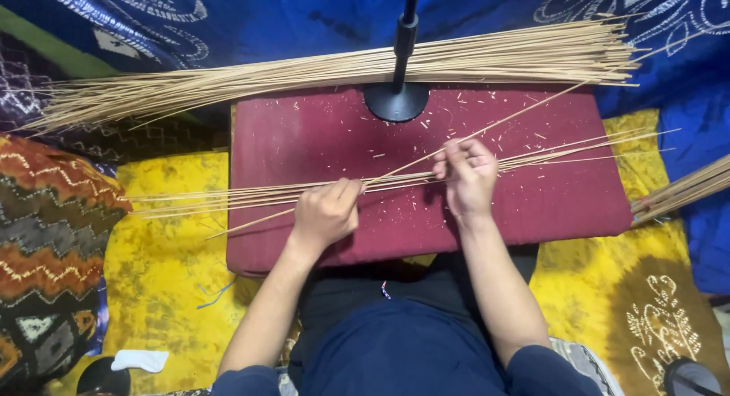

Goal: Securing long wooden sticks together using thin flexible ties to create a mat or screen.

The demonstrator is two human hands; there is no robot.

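A yellow cloth (163,267) covers the floor, and on it lies a dark red cushion (319,141). A big pile of thin sticks (319,73) rests along the cushion's far edge, beside a black stand base (396,101). A smaller bundle of sticks (228,196) lies across the cushion. The left hand (325,213) is closed around this bundle; the right hand (468,175) pinches one slanting stick (517,115)

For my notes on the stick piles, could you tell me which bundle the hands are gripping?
The thin middle bundle across the maroon cushion, held by left hand and right hand; the big pile and right-edge bundle lie untouched.
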